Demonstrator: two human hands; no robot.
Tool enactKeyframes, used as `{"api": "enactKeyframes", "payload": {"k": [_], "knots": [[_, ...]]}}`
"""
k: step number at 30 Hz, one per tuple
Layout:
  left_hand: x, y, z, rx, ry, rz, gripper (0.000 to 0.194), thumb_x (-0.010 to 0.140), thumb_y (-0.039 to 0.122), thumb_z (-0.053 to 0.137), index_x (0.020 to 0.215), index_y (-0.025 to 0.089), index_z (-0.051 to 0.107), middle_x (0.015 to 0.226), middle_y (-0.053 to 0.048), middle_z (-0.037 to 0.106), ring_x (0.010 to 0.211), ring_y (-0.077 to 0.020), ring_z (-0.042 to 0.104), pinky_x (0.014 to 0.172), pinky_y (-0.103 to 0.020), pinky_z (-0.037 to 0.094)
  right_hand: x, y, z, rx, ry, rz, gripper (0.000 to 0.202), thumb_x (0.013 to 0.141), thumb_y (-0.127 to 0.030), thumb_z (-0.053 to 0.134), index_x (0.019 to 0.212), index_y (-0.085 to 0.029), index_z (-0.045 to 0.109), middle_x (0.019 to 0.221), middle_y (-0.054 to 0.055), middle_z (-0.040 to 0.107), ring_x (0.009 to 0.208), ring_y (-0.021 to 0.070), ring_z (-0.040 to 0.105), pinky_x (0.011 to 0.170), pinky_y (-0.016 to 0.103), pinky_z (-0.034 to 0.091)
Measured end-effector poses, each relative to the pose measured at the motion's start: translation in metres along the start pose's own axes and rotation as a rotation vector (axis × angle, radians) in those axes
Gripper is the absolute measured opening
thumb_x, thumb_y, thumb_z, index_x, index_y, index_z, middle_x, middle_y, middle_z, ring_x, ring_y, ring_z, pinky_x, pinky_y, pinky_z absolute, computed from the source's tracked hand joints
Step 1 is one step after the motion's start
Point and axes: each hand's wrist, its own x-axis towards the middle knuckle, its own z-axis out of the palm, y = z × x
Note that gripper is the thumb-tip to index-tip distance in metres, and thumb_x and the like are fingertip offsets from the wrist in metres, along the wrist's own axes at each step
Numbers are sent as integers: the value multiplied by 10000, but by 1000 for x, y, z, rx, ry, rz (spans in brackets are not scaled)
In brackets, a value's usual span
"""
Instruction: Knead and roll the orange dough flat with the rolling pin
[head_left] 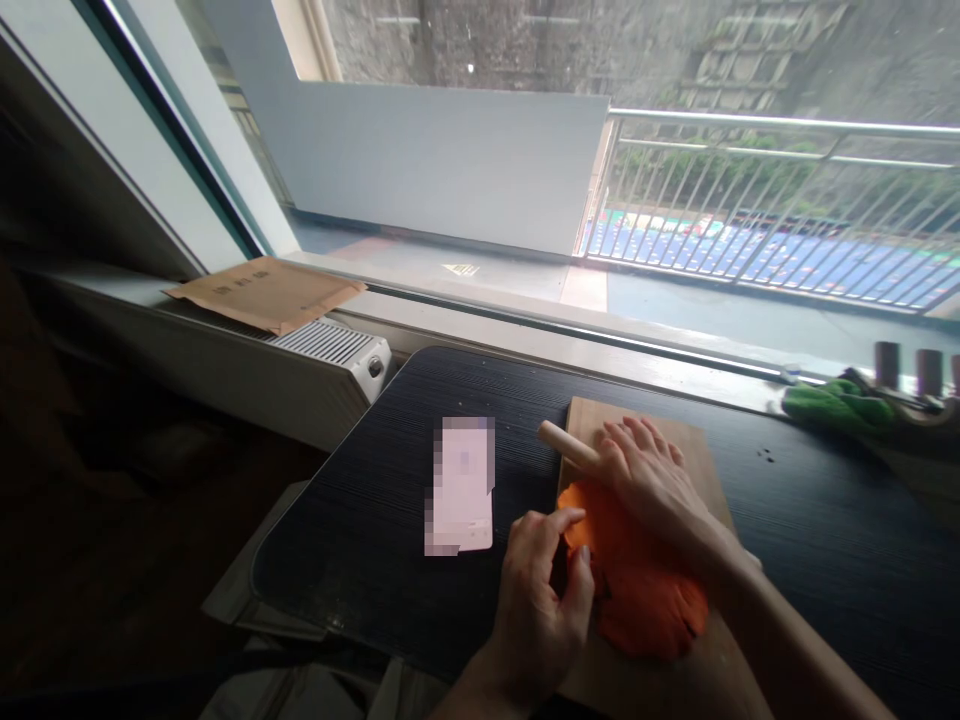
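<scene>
A flattened sheet of orange modelling clay or dough (649,605) lies on a wooden board (694,450); I cannot tell which material it is. Its near part looks redder, with cracks at the edge. My right hand (649,465) rests with fingers stretched out over a pale wooden rolling pin (566,445), whose left end sticks out past the board's edge. The hand and forearm hide most of the pin. At the sheet's left edge is my left hand (544,575), fingers curved, thumb and index finger apart, with the index fingertip at the orange surface.
A phone (463,485), its screen lit and blurred, lies on the dark table (360,520) left of the board. A green cloth (836,402) sits at the back right. Behind are the window sill (510,335), a radiator (330,345) and a brown paper envelope (266,292).
</scene>
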Motion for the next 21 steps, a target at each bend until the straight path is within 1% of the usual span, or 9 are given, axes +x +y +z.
{"api": "enactKeyframes", "payload": {"k": [2, 4, 9, 10, 13, 15, 16, 19, 21], "knots": [[0, 0, 0, -7, -3, 11, 341, 850, 107, 485, 1174, 204, 525, 953, -57, 599, 887, -187, 569, 823, -358, 484, -9, -4, 3, -36, 39, -57, 498, 962, -384, 186, 1348, -241, 466, 1484, 68, 370, 1413, 265, 200, 1104, 508, 233], [0, 1, 0, -9, -2, 18, 344, 845, 104, 487, 1173, 201, 529, 955, -58, 605, 890, -188, 570, 831, -360, 482, -11, -4, 4, -45, 57, -66, 502, 961, -398, 193, 1350, -242, 470, 1491, 71, 359, 1418, 265, 187, 1111, 504, 222], [1, 2, -2, 12, -9, -13, 328, 841, 116, 495, 1154, 201, 545, 929, -57, 604, 872, -193, 571, 810, -363, 488, 2, 1, 2, 17, -9, 76, 513, 954, -375, 201, 1388, -202, 413, 1494, 115, 339, 1408, 289, 218, 1092, 540, 243], [1, 2, -2, 7, -5, -14, 331, 842, 116, 493, 1158, 202, 542, 934, -57, 605, 874, -193, 570, 813, -363, 487, -1, -1, 2, 13, -5, 65, 514, 955, -375, 198, 1388, -203, 413, 1494, 108, 342, 1409, 283, 215, 1097, 533, 240], [1, 2, -1, -15, 6, 0, 332, 845, 108, 488, 1161, 199, 536, 963, -61, 612, 899, -190, 569, 842, -368, 479, -16, -8, 5, -33, 72, -47, 498, 957, -391, 206, 1361, -237, 452, 1490, 68, 361, 1416, 261, 194, 1114, 505, 219], [1, 3, -2, -19, 3, 7, 324, 847, 107, 485, 1154, 194, 539, 965, -63, 613, 901, -190, 567, 845, -370, 477, -17, -10, 5, -46, 106, -69, 489, 954, -405, 222, 1341, -246, 474, 1481, 66, 376, 1413, 266, 200, 1112, 508, 220], [1, 3, -2, -15, 0, 6, 320, 847, 108, 484, 1150, 193, 542, 957, -63, 611, 896, -191, 567, 841, -372, 478, -14, -8, 5, -37, 100, -49, 491, 953, -411, 224, 1338, -242, 476, 1477, 74, 378, 1410, 272, 208, 1107, 515, 226], [0, 4, -2, -1, -9, -8, 313, 846, 117, 487, 1143, 191, 550, 922, -60, 603, 871, -193, 566, 815, -372, 485, 3, -1, 2, 24, 39, 96, 514, 948, -408, 221, 1368, -203, 436, 1477, 122, 363, 1396, 300, 241, 1088, 541, 249], [0, 4, -2, -2, -6, -18, 317, 843, 118, 492, 1146, 192, 549, 922, -59, 603, 872, -193, 568, 814, -370, 488, 4, -1, 2, 44, 20, 130, 523, 950, -386, 202, 1386, -188, 412, 1485, 130, 350, 1400, 301, 235, 1086, 540, 255]]}}
